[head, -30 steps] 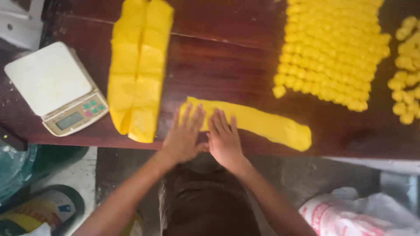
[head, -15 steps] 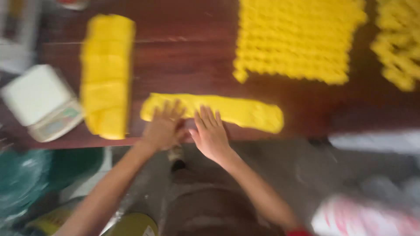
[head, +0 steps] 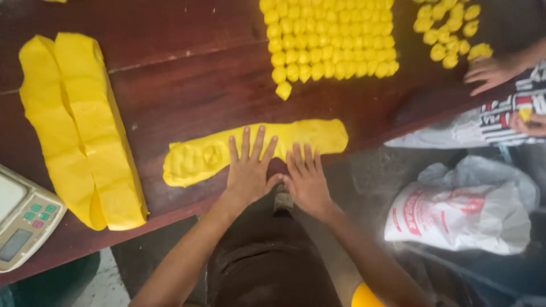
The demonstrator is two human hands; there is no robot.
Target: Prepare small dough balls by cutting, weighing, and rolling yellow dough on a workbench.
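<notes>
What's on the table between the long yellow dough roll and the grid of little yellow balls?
Only bare dark wood table shows between the dough roll and the balls in the head view.

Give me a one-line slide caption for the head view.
Both bare hands, left hand and right hand, press flat on a long yellow dough roll on a dark wooden table.

A dark wooden table (head: 170, 96) carries two thick yellow dough slabs (head: 79, 125) at left, a kitchen scale (head: 23, 219) near left, rows of small dough balls (head: 330, 40) far, and loose dough pieces (head: 449, 31) far right. A white plastic bag (head: 460, 216) lies near right.
</notes>
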